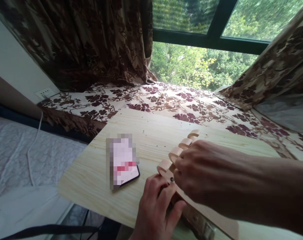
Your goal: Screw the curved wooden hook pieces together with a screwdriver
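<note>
A pale tan piece (210, 213) lies at the table's near right side, with several curled loops (176, 154) in a row along its far left edge. I cannot tell its material. My left hand (158, 206) grips its near edge, fingers bent over it and thumb apart. My right hand (198, 166) is closed over the piece beside the loops; its fingertips, and anything in them, are hidden. A small dark round spot (172, 179) shows between the hands. Below the tan piece is a brownish, shiny strip-like thing (198, 222), partly covered.
A blurred-out phone-like slab (130, 176) lies on the pale wooden table (91, 180), left of my hands. Small dark crumbs dot the tabletop. Behind it are a flower-patterned window seat (166, 100), curtains (103, 40) and a window. A bed (13, 146) stands left.
</note>
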The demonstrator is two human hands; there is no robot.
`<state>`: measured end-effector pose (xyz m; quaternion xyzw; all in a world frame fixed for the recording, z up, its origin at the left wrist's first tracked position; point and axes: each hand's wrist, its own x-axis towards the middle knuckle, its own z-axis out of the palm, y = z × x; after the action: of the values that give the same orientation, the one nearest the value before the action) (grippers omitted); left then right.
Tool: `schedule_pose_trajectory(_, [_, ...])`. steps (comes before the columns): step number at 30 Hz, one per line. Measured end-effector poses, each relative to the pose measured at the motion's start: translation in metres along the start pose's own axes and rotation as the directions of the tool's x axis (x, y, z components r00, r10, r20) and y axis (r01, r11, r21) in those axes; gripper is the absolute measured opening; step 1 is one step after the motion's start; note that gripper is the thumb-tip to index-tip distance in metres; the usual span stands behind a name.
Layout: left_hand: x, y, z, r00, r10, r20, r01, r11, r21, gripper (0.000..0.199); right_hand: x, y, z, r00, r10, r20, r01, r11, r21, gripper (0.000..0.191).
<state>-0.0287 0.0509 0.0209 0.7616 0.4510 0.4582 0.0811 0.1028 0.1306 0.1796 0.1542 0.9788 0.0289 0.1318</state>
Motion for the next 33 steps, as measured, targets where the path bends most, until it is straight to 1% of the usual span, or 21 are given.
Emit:
schedule_pose_trajectory(2, [-0.002, 0.0, 0.001, 1.0, -0.01, 0.011, 0.01, 1.0, -0.009, 0.025, 0.005, 0.007, -0.003, 0.995, 0.055, 0.081, -0.062, 0.994, 0.088, 0.017])
schedule_pose_trajectory(3, [-0.003, 0.0, 0.002, 1.0, -0.012, 0.016, 0.013, 1.0, -0.014, 0.025, 0.007, 0.012, -0.004, 0.985, 0.119, 0.126, -0.135, 0.983, 0.123, 0.015])
schedule_pose_trajectory(5, [-0.005, 0.0, 0.002, 1.0, -0.008, 0.018, 0.009, 1.0, -0.025, 0.024, 0.009, 0.02, -0.003, 0.944, 0.273, 0.187, -0.306, 0.936, 0.174, 0.013])
schedule_pose_trajectory(7, [-0.006, 0.0, 0.002, 1.0, -0.006, 0.011, 0.006, 1.0, -0.026, 0.023, 0.008, 0.024, -0.002, 0.902, 0.371, 0.22, -0.419, 0.875, 0.241, 0.017])
schedule_pose_trajectory(9, [-0.006, 0.0, 0.002, 1.0, -0.005, -0.001, 0.005, 1.0, -0.022, 0.023, 0.004, 0.024, -0.002, 0.882, 0.405, 0.241, -0.462, 0.846, 0.266, 0.02])
schedule_pose_trajectory(10, [-0.006, 0.001, 0.002, 1.0, -0.004, -0.005, 0.004, 1.0, -0.018, 0.022, 0.002, 0.022, -0.003, 0.884, 0.402, 0.24, -0.457, 0.853, 0.251, 0.02])
schedule_pose_trajectory(11, [-0.005, 0.001, 0.002, 1.0, -0.002, -0.004, 0.002, 1.0, -0.015, 0.023, 0.0, 0.02, -0.004, 0.893, 0.387, 0.228, -0.435, 0.873, 0.222, 0.018])
schedule_pose_trajectory(13, [-0.005, 0.002, 0.001, 1.0, 0.004, 0.001, -0.004, 1.0, -0.009, 0.023, -0.002, 0.013, -0.008, 0.936, 0.304, 0.176, -0.333, 0.927, 0.171, 0.013])
schedule_pose_trajectory(15, [-0.004, 0.002, 0.001, 1.0, 0.007, 0.003, -0.007, 1.0, 0.004, 0.023, -0.003, 0.008, -0.01, 0.983, 0.157, 0.1, -0.17, 0.975, 0.142, 0.011])
schedule_pose_trajectory(16, [-0.005, 0.002, 0.002, 1.0, 0.007, 0.004, -0.007, 1.0, 0.013, 0.023, -0.003, 0.006, -0.01, 0.995, 0.078, 0.055, -0.084, 0.99, 0.11, 0.013])
schedule_pose_trajectory(17, [-0.005, 0.002, 0.002, 1.0, 0.007, 0.001, -0.007, 1.0, 0.024, 0.023, -0.003, 0.006, -0.009, 1.0, 0.009, 0.02, -0.01, 0.998, 0.064, 0.016])
schedule_pose_trajectory(19, [-0.005, 0.001, 0.003, 1.0, 0.009, -0.003, -0.008, 0.999, 0.046, 0.025, -0.002, 0.007, -0.005, 0.996, -0.088, -0.011, 0.088, 0.996, -0.031, 0.021])
schedule_pose_trajectory(21, [-0.004, 0.0, 0.003, 1.0, 0.01, -0.012, -0.009, 0.998, 0.06, 0.025, -0.001, 0.009, 0.0, 0.992, -0.129, -0.01, 0.128, 0.99, -0.064, 0.025])
schedule_pose_trajectory(23, [-0.004, 0.0, 0.003, 1.0, 0.006, -0.019, -0.005, 0.999, 0.052, 0.023, 0.002, 0.011, 0.003, 0.991, -0.135, -0.011, 0.134, 0.991, -0.027, 0.023])
schedule_pose_trajectory(25, [-0.003, -0.001, 0.003, 1.0, -0.007, -0.017, 0.008, 1.0, 0.021, 0.019, 0.005, 0.013, 0.003, 0.997, -0.079, 0.024, 0.078, 0.996, 0.047, 0.018])
schedule_pose_trajectory(27, [-0.003, 0.0, 0.003, 1.0, -0.017, -0.018, 0.016, 1.0, -0.011, 0.018, 0.008, 0.016, 0.001, 0.993, 0.029, 0.111, -0.043, 0.99, 0.131, 0.014])
schedule_pose_trajectory(29, [-0.004, 0.0, 0.003, 0.999, -0.021, -0.024, 0.02, 0.999, -0.025, 0.018, 0.01, 0.018, 0.001, 0.97, 0.17, 0.173, -0.203, 0.96, 0.195, 0.013])
schedule_pose_trajectory(31, [-0.004, 0.0, 0.003, 0.999, -0.022, -0.035, 0.021, 0.999, -0.025, 0.019, 0.01, 0.02, 0.002, 0.934, 0.304, 0.19, -0.344, 0.908, 0.239, 0.014])
schedule_pose_trajectory(33, [-0.005, 0.0, 0.003, 0.999, -0.017, -0.041, 0.016, 1.0, -0.018, 0.02, 0.008, 0.02, 0.002, 0.9, 0.391, 0.191, -0.43, 0.866, 0.254, 0.017])
